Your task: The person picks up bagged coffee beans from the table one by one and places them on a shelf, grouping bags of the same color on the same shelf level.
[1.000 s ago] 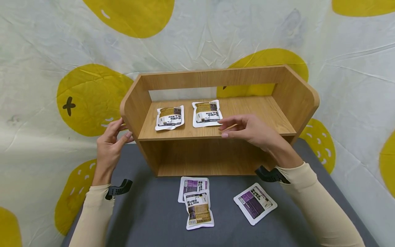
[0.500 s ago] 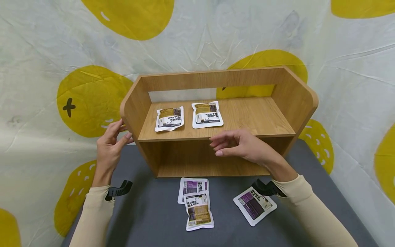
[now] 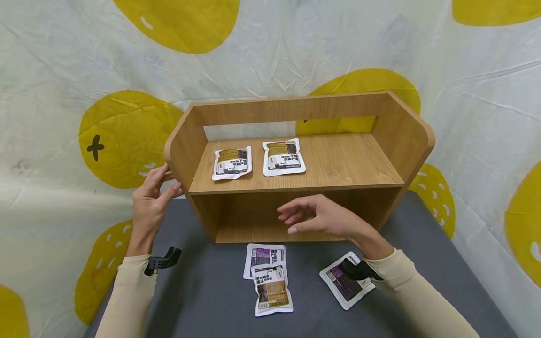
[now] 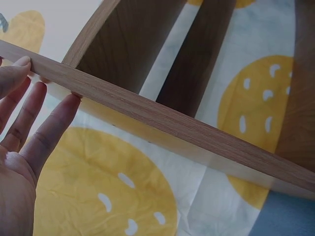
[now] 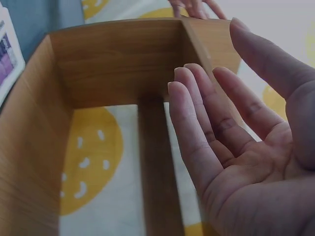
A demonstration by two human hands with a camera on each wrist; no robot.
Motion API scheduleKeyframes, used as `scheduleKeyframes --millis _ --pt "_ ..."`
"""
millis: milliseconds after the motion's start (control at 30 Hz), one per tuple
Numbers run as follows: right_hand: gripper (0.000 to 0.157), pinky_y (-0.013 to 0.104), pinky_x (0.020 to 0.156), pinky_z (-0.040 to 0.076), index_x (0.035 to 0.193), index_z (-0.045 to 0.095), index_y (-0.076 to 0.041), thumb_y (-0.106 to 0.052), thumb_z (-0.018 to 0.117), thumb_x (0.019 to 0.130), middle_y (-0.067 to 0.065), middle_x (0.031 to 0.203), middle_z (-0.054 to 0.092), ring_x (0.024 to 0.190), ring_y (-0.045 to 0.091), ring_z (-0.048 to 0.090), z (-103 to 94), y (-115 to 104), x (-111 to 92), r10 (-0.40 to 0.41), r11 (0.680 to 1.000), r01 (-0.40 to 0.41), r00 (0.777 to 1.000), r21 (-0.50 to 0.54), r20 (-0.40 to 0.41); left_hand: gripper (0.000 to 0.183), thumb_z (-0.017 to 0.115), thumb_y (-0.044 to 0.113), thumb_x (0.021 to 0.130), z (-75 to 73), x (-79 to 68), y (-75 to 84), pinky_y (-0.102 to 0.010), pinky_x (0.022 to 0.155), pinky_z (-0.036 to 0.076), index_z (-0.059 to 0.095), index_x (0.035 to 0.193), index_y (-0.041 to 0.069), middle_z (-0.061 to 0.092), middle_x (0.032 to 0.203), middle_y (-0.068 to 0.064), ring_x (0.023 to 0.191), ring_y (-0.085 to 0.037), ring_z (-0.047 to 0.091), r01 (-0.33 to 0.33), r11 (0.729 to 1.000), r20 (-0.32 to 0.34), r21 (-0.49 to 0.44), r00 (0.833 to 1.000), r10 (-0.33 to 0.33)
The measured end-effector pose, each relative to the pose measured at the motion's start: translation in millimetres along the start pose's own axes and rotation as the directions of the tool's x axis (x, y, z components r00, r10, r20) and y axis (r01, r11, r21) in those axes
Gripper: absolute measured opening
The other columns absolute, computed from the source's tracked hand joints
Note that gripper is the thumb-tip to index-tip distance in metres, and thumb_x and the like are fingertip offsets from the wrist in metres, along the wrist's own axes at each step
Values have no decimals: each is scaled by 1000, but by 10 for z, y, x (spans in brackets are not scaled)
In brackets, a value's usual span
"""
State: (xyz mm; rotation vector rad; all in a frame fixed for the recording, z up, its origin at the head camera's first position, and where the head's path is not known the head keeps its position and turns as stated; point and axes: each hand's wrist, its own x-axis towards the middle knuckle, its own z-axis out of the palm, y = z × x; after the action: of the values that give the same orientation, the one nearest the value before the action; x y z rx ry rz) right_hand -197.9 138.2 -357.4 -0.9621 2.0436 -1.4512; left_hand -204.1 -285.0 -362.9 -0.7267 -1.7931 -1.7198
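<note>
The left grip [image 3: 150,201], spread, touches the tan, wood-grained, two-tier shelf [image 3: 334,162]; the right grip [image 3: 323,217] hangs wide before it.

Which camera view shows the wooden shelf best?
The head view: it frames the wooden shelf nearly whole, partly behind the right hand. The left wrist view shows an edge and some inside; the right wrist view, a cropped inside.
</note>
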Motion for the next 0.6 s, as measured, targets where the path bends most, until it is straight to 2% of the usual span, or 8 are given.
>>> scheduleKeyframes --millis 300,600 --pt "48 31 93 60 134 65 -11 -16 80 89 4 123 71 110 21 69 181 248 70 51 999 -51 998 -5 31 62 57 -28 87 5 1 -3 -28 75 64 52 144 -7 57 131 -17 117 -26 61 8 1000 -9 10 1000 -7" --pt "48 29 92 60 134 65 -7 -15 80 89 12 123 70 111 29 68 342 465 107 78 996 -80 995 33 57 62 57 -28 87 1 -1 -7 -28 75 64 52 144 -6 57 131 -17 116 -25 61 11 1000 -10 17 1000 -11"
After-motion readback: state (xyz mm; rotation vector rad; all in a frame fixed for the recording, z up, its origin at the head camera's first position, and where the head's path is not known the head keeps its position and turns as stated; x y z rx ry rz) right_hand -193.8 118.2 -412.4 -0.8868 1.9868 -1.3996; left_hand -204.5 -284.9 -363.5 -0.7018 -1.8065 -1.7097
